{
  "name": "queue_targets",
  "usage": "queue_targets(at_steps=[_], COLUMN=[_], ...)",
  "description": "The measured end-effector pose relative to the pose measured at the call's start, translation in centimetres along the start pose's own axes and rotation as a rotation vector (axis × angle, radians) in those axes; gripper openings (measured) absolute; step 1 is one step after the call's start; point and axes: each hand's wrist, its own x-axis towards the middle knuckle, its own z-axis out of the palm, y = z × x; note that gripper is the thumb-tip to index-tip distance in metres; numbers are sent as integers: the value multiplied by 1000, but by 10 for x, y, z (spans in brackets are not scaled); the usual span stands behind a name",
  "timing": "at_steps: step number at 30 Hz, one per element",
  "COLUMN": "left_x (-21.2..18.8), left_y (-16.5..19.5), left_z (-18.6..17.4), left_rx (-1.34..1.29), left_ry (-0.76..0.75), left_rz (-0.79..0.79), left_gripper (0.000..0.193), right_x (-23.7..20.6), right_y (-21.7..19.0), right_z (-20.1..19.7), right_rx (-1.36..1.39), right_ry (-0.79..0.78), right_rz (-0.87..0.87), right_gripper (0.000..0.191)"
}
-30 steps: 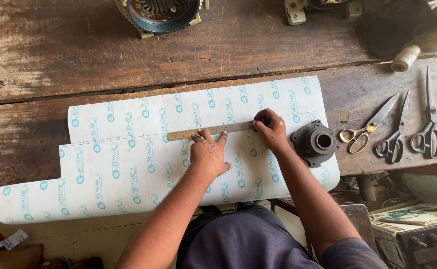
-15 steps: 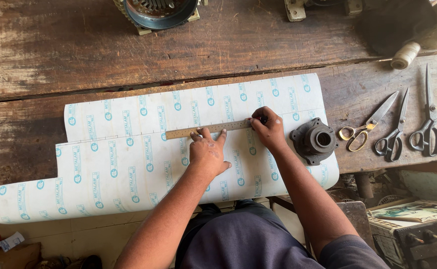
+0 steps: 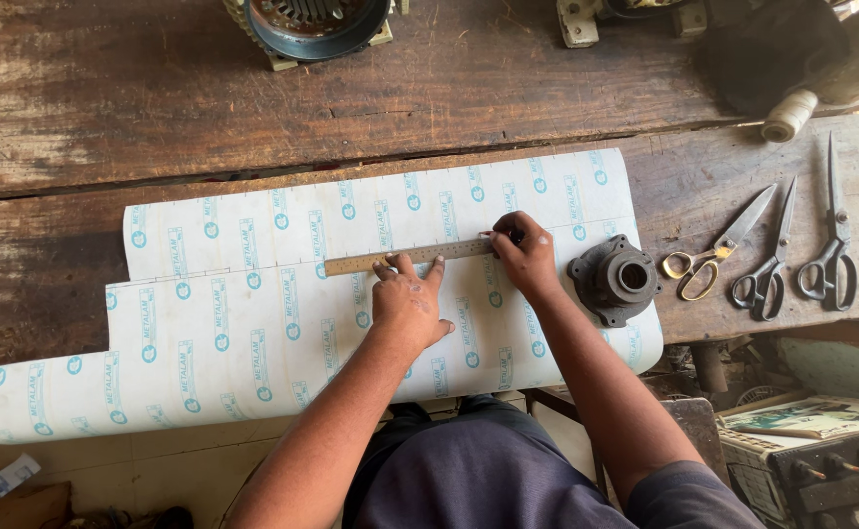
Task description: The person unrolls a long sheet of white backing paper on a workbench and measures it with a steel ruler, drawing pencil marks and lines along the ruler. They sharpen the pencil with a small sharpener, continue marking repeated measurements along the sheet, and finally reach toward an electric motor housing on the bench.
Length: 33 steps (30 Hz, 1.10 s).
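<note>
Left to right. White sheet (image 3: 253, 323) with repeating blue print lies flat across the wooden bench (image 3: 106, 127). Its left end overhangs the front edge; the top edge steps up partway along, so it looks like two overlapping or already trimmed pieces, can't tell which.

Ruler (image 3: 410, 258), thin and brownish, lies on the sheet near its middle, running left-right with a slight upward tilt to the right.

Left hand (image 3: 408, 304): palm down, fingers spread flat, fingertips pressing on the ruler's lower edge. Not gripping anything, just pinning. Judgement: that hold keeps the straightedge from sliding on the slick sheet.

Right hand (image 3: 522, 253): at the ruler's right end, fingers curled tight. A thin dark tip seems to poke out by the ruler edge, likely a pen or scriber, but too small to confirm.

Dark cast metal part (image 3: 613, 279), round with a central bore, sits on the sheet's right edge, just beside the right hand. Probably acting as a weight against curl.

Further right, off the sheet: three pairs of scissors (image 3: 767, 255) side by side, handles toward the person, within reach.

Bench is rough, stained planks with a gap along its length. Motor housing (image 3: 307, 24) at the far edge, a spool of pale thread (image 3: 790, 116) upper right. Tiled floor and boxed clutter below the bench.
</note>
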Motion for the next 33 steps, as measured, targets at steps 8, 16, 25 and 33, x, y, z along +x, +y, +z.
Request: queue_targets(at_steps=[8, 16, 25, 33], left_x=[-2, 1, 3, 5], left_y=[2, 2, 5, 7], left_z=[-1, 1, -4, -6], left_rx=[-14, -39, -24, -33], left_ry=[5, 23, -1, -7], left_rz=[-8, -20, -24, -30], left_gripper=[111, 110, 110, 108], right_x=[2, -12, -6, -3], right_y=[15, 25, 9, 12], right_z=[0, -23, -37, -40], right_rx=[179, 62, 51, 10], right_ry=[21, 94, -51, -74], right_rz=[15, -68, -23, -62], right_gripper=[11, 14, 17, 14])
